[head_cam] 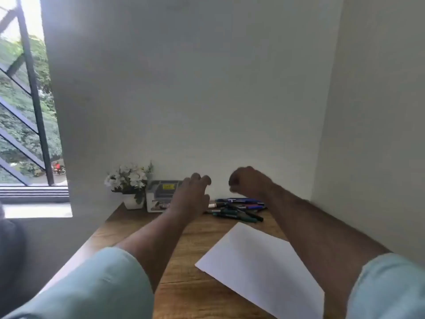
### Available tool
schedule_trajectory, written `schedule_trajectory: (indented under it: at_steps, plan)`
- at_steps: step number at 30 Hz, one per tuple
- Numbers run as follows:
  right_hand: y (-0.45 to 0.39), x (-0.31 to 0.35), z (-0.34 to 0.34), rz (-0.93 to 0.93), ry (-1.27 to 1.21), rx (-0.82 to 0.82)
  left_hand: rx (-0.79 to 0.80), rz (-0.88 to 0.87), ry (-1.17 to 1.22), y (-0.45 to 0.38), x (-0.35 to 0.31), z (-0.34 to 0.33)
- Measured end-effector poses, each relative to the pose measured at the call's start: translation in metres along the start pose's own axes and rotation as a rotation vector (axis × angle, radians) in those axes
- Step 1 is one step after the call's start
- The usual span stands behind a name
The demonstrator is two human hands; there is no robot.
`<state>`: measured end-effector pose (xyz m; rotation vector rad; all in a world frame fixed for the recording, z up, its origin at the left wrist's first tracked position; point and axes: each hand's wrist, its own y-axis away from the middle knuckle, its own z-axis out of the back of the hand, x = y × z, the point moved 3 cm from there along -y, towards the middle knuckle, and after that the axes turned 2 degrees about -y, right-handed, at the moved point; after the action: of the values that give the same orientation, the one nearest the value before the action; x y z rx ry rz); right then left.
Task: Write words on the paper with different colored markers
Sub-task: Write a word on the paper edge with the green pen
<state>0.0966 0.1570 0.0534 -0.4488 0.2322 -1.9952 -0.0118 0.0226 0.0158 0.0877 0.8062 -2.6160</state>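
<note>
**Both hands raised above the marker pile, paper blank**

While both forearms are stretched forward from pale green sleeves [96, 284], a blank white sheet of paper [259, 265] is seen lying at an angle on the brown wooden desk [184, 293], between the arms and nearer the right one. Beyond its far corner, a loose pile of blue, green and dark markers [239, 209] is spread on the desk by the wall. Above and just left of the pile, the left hand [189, 196] is held with fingers loosely curved and slightly parted, nothing gripped. The right hand [249, 181] is raised over the pile with fingers curled inward; nothing is seen held in it. Farther left, a grey and white box [158, 199] and a white pot of pale flowers [130, 183] are set against the wall.
</note>
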Motion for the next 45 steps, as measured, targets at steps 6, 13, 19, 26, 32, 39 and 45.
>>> schedule_trajectory:
  at_steps: [6,13,19,26,32,39,45]
  plan:
    - [0.004,-0.05,-0.081,-0.172,0.185,0.341,0.155,0.133,0.22,0.016,0.024,-0.073]
    - [-0.013,-0.064,-0.115,-0.127,0.315,0.331,0.094,0.227,0.295,0.015,0.037,-0.113]
    - [-0.007,-0.037,-0.083,-0.016,0.005,-0.124,-0.023,0.161,0.488,0.027,0.026,-0.091]
    - [0.039,0.019,-0.099,-0.047,-1.34,0.069,-0.046,0.031,0.571,0.067,0.024,-0.054]
    - [0.049,0.017,-0.121,-0.085,-1.513,0.256,-0.055,-0.046,0.568,0.08,0.033,-0.051]
    - [0.055,0.013,-0.128,-0.185,-1.649,0.349,0.164,0.031,0.686,0.071,0.039,-0.057]
    - [0.052,0.014,-0.127,-0.289,-1.663,0.098,0.294,0.177,0.912,0.07,0.065,-0.054]
